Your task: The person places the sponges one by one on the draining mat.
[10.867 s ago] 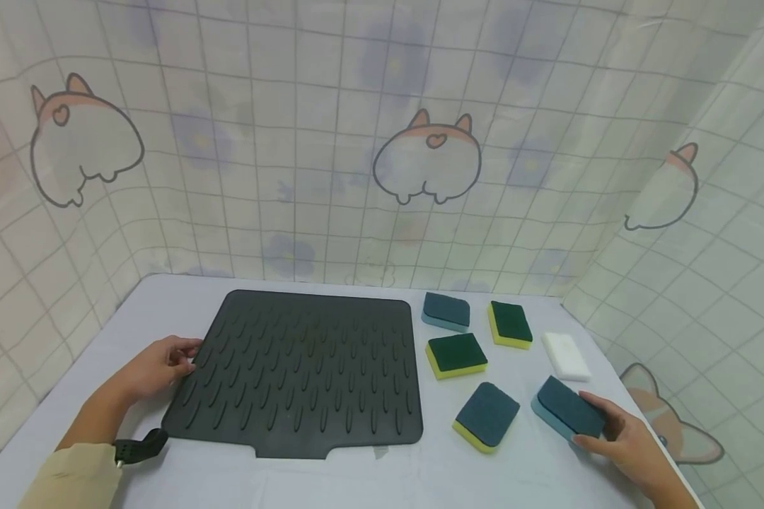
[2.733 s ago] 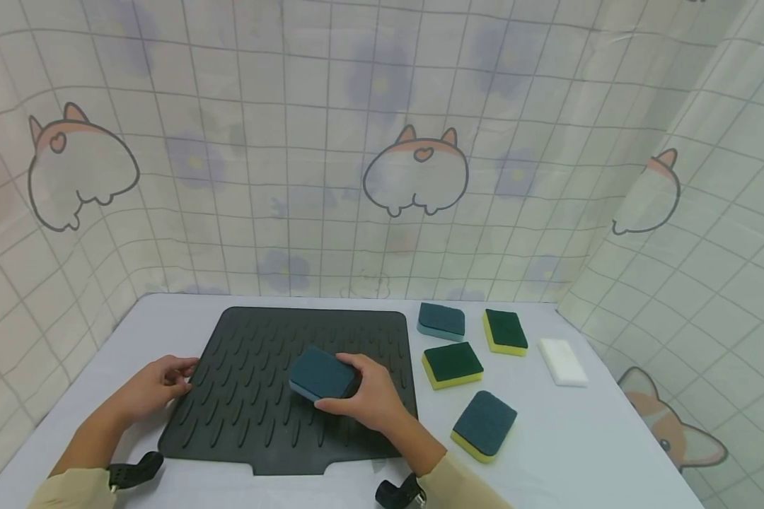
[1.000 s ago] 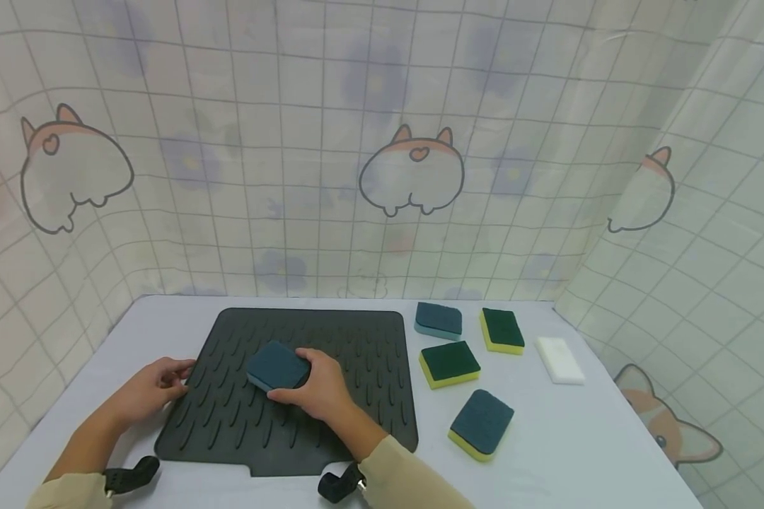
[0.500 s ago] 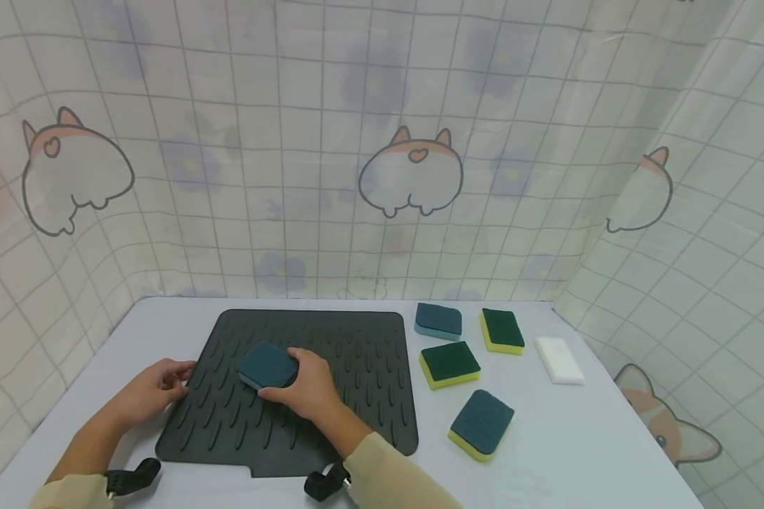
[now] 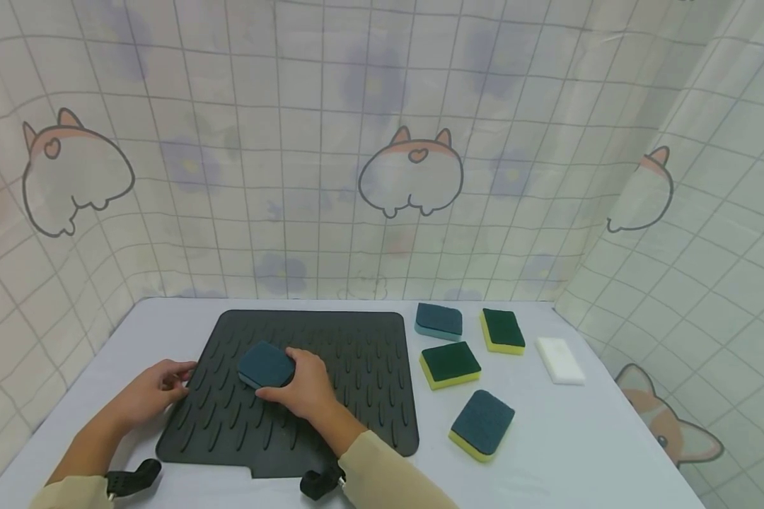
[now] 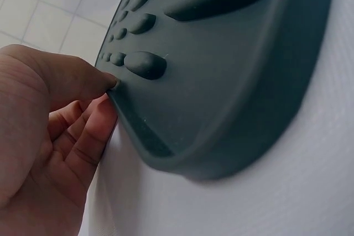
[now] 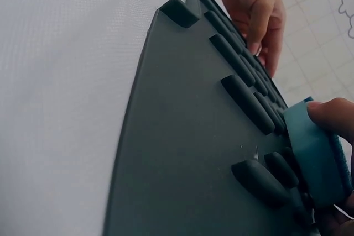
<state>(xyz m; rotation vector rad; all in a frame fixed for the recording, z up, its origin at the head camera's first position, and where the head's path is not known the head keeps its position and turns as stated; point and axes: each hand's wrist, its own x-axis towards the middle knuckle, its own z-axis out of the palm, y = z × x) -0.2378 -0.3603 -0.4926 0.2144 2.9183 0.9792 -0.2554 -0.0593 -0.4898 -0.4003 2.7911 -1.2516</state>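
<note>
A dark grey mat [image 5: 331, 410] with raised ridges, like a dish drying mat, lies on the white table. At its left edge my left hand [image 5: 149, 392] pinches the rim, the thumb [image 6: 83, 78] on top and the fingers beside it, partly hidden. My right hand [image 5: 308, 385] grips a blue sponge [image 5: 265, 363] with a dark scouring face up, on the left-middle part of the mat. Seen from the right wrist, the sponge's light blue side [image 7: 310, 153] sits against the ridges, between thumb and fingers.
To the mat's right lie a blue sponge [image 5: 438, 320], two green-and-yellow sponges [image 5: 450, 362] [image 5: 503, 330], a dark-topped yellow sponge [image 5: 482, 422] and a white block [image 5: 559, 360]. A tile-patterned curtain [image 5: 318, 141] stands behind and at both sides.
My right hand has carried the blue sponge from the table's right side onto the mat, then leftward; over the last half second it barely moves. The left hand stays at the mat's edge.
</note>
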